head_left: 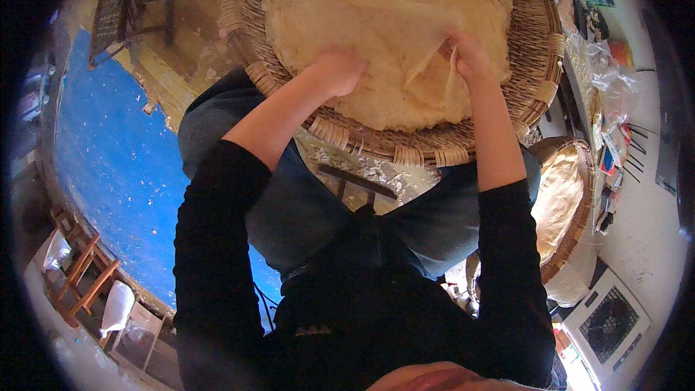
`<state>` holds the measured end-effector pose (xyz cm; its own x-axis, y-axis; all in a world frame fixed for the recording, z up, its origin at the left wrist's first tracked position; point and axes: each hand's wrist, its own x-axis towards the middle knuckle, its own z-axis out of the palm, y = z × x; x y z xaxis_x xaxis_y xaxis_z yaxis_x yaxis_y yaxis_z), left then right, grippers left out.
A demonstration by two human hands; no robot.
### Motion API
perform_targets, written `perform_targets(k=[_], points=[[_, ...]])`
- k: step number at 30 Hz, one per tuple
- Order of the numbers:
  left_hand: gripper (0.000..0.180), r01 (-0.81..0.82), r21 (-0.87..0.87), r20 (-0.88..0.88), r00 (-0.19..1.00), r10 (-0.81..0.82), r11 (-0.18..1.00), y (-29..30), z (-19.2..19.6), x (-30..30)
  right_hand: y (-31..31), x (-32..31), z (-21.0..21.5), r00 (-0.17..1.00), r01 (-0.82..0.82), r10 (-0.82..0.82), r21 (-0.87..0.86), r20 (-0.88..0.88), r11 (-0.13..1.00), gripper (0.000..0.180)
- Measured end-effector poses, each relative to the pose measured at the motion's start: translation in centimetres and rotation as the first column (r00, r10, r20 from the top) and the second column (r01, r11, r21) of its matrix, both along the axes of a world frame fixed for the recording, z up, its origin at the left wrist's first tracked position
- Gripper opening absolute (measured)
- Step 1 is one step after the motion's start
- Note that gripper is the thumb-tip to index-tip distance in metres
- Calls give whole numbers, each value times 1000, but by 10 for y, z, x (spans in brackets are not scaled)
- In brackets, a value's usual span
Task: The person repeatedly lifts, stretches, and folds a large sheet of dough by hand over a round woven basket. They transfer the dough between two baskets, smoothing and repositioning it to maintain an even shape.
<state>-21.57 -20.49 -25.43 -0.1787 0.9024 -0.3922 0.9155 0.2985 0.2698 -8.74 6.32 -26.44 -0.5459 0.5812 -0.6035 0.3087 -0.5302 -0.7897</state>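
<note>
A wide round woven basket tray [536, 43] spans the top of the view, close above my knees. On it lies a broad layer of thin, pale yellowish sheets [384, 22] with ragged, wrinkled edges; what they are made of I cannot make out. My right hand [465, 54] is closed at the right side of the layer, pinching a thin sheet that rises in a loose fold beneath the fingers. My left hand [342, 70] rests on or just over the left part of the layer; its fingers are blurred and turned out of sight.
A second round basket [561, 206] with similar pale sheets stands at my right. A small dark stool [119, 14] is at the upper left, beside a blue floor area [108, 137]. Plastic bags [604, 72] and clutter line the right wall, above a white fan unit [608, 322].
</note>
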Motion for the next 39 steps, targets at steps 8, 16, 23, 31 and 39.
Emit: perform_targets(k=[8, 16, 23, 31, 39], points=[[37, 104, -199, 31, 995, -100, 974, -1, 3, 12, -28, -41, 38, 813, -548, 575, 450, 90, 705, 26], [28, 48, -238, 12, 999, -46, 970, 9, 7, 16, 71, -22, 100, 993, 101, -114, 320, 23, 942, 34], [25, 45, -147, 116, 993, -28, 988, 17, 12, 15, 161, -4, 207, 997, 68, -47, 452, -58, 889, 37], [24, 88, -299, 98, 993, -62, 950, 31, 9, 18, 204, 34, 312, 995, -92, 26, 826, 93, 556, 42], [27, 164, -28, -6, 986, -164, 986, 51, 13, 25, 127, 49, 429, 965, 258, -166, 837, -201, 483, 44]])
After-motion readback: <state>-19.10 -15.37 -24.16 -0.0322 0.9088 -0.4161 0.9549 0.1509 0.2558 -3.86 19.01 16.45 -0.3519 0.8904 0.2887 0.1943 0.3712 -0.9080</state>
